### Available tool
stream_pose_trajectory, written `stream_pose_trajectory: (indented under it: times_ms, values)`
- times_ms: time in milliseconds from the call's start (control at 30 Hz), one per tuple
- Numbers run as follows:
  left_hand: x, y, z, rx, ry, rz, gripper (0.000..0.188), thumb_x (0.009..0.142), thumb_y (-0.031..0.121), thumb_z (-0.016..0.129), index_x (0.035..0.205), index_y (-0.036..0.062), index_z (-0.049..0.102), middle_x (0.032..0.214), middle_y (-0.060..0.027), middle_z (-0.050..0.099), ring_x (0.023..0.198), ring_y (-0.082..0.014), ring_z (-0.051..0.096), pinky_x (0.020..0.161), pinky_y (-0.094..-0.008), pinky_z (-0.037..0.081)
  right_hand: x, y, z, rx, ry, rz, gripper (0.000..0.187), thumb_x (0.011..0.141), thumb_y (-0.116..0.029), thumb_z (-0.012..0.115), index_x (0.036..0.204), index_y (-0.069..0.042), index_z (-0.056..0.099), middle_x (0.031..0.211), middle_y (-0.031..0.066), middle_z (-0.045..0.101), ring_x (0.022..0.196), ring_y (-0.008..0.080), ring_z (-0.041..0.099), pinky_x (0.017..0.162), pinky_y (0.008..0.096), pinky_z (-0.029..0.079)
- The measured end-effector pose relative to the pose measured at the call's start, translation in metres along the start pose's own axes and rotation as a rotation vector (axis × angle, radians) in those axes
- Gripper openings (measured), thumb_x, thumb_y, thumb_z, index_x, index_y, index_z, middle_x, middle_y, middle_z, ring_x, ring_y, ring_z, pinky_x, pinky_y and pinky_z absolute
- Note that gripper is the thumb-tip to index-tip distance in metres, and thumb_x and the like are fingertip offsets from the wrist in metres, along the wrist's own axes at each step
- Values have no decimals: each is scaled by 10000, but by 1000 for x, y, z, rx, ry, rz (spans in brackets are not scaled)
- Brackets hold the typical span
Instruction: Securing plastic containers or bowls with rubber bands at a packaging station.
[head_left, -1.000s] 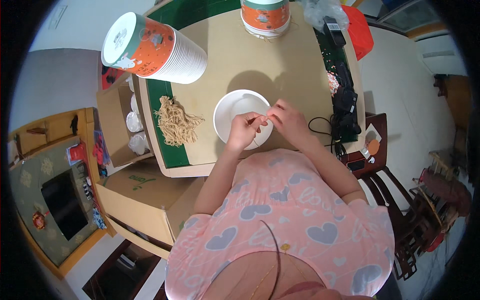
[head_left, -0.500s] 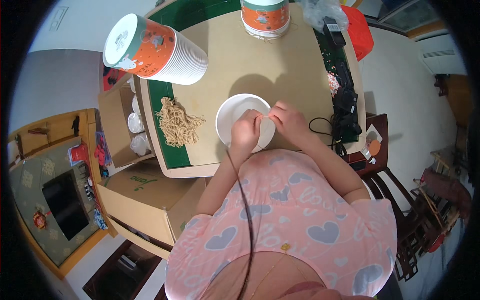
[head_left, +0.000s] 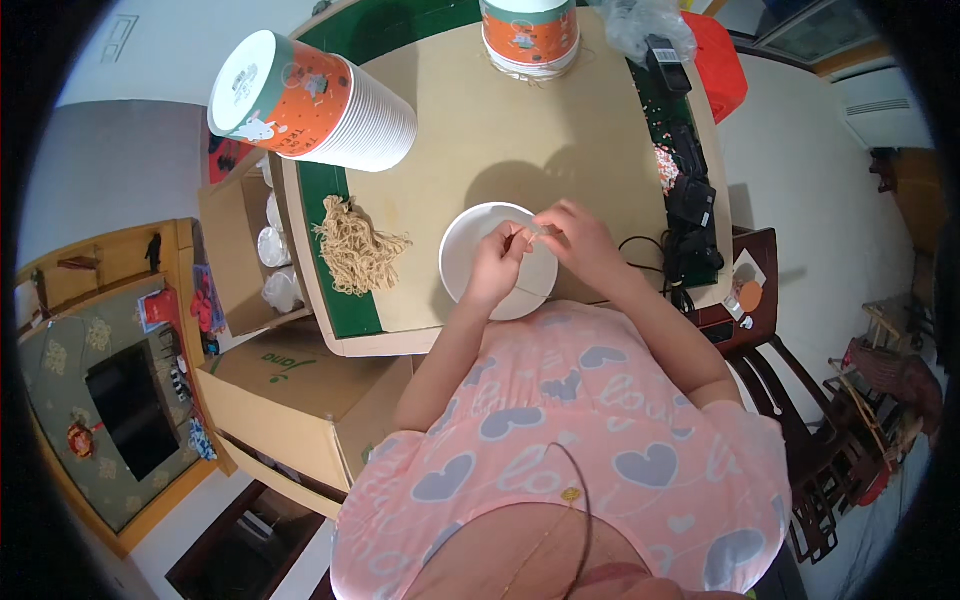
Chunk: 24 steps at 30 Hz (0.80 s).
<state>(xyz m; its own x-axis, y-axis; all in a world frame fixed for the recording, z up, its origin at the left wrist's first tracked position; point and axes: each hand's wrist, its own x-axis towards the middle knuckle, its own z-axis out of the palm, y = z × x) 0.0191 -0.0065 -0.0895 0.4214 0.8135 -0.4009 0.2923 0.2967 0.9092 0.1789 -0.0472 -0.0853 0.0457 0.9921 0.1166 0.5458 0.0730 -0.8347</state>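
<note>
The person I'm watching wears a loose pink garment [head_left: 560,430] printed with large greyish hearts [head_left: 645,465] edged in white, smaller pale hearts [head_left: 680,523] and looping whitish script. Short sleeves [head_left: 745,440] leave the forearms [head_left: 672,335], left hand [head_left: 495,270] and right hand [head_left: 580,247] bare. A fine gold-coloured chain [head_left: 537,548] and small pendant [head_left: 570,494] hang near the rounded neckline [head_left: 498,510]; a dark strand of hair [head_left: 584,490] trails over the front.
</note>
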Motion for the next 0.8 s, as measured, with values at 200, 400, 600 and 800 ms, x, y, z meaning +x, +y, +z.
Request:
stream_pose_trajectory:
  times_ms: [200,400,600,800]
  values:
    - [-4,3,-2,3,-15,77,137,922,123,492,869,34,581,695,27,531,564,-38,405,508,-194,333,-2,-6,-4,29,8,-66,85,776,-100,616,842,-77,567,817,86,573,757,279,574,634,372,469]
    - [-14,6,-3,11,9,79,146,898,138,546,871,17,622,703,11,583,542,-39,421,478,-202,337,-3,-3,-6,9,31,-32,96,763,-81,619,824,-72,546,792,89,578,744,283,574,629,368,467]
    - [-27,36,-4,-139,-129,-105,144,877,130,571,807,22,636,656,10,582,515,-32,419,468,-199,330,-7,-6,-2,-92,87,-175,126,730,-46,621,808,-73,526,758,93,557,715,293,560,606,381,454]
    - [-36,39,-2,-145,-139,-63,105,857,83,564,800,25,632,652,15,576,531,-32,428,479,-198,335,-8,-3,5,-83,114,-126,136,704,-39,625,782,-73,519,747,95,550,712,302,550,607,392,439]
